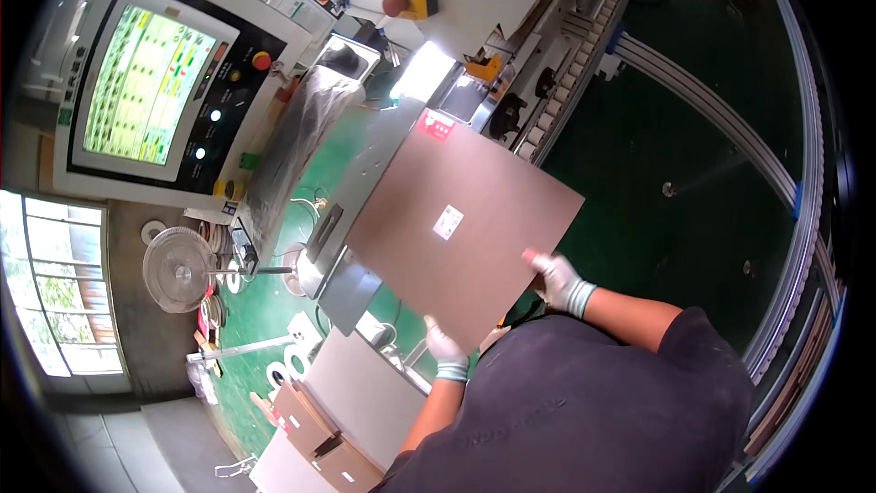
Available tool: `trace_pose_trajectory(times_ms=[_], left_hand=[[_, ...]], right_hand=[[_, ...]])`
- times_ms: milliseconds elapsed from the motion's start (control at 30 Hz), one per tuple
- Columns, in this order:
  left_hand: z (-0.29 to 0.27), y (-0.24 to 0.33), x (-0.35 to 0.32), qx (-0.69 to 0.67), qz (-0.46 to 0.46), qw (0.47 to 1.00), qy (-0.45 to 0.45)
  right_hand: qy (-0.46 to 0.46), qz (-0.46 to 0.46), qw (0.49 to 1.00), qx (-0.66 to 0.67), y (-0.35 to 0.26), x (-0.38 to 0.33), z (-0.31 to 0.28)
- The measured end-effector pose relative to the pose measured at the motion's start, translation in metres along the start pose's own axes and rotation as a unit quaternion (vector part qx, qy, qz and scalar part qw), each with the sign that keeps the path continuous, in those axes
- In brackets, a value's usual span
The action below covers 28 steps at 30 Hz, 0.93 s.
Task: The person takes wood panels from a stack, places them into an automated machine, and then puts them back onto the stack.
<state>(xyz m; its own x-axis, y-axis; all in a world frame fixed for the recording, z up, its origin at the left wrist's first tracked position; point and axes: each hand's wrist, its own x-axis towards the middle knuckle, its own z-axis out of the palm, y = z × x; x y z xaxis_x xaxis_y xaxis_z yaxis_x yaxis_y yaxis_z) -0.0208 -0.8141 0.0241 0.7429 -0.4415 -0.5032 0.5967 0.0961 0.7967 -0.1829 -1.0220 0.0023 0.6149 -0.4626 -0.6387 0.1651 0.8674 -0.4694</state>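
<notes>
I hold a flat, square-cornered brown board (493,201) in front of my body. It carries a small white label (447,222) near its middle and a red sticker (436,124) at its far corner. My left hand (444,347), in a white glove, grips the near left edge, its thumb on top. On the right edge, my right hand (557,281) is closed in a similar glove, thumb over the face. The other fingers of both hands are mostly hidden beneath the board. Its far part overlaps a grey metal machine table (365,169).
A roller conveyor (570,82) runs along the machine at the far right. A control panel with a lit screen (146,82) stands at the left, near a standing fan (181,269). Lower left are grey boards (356,374) and smaller brown boards (306,415). Metal rails (721,119) curve round the right.
</notes>
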Motion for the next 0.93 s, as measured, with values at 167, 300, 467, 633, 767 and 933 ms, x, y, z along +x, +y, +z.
trace_pose_trajectory(times_ms=[167,300,467,633,767,933], left_hand=[[0.024,0.003,0.015,0.196,-0.037,0.980,0.011],[0.050,0.055,0.021,0.622,0.173,0.762,-0.055],[0.061,0.058,0.076,0.642,0.476,0.596,-0.075],[0.068,0.041,0.090,0.719,0.341,0.602,-0.064],[0.071,0.047,0.086,0.725,0.340,0.595,-0.068],[0.071,0.051,0.085,0.724,0.362,0.581,-0.079]], right_hand=[[-0.105,0.119,0.979,-0.129,0.013,-0.006,0.023],[-0.009,-0.050,0.987,-0.152,0.034,0.030,-0.017],[0.099,-0.048,0.965,0.239,-0.036,0.039,0.005],[0.119,-0.146,0.949,0.251,-0.105,0.071,-0.026],[0.150,-0.248,0.931,0.220,-0.156,0.073,-0.024],[0.130,-0.281,0.936,0.166,-0.205,0.079,-0.039]])
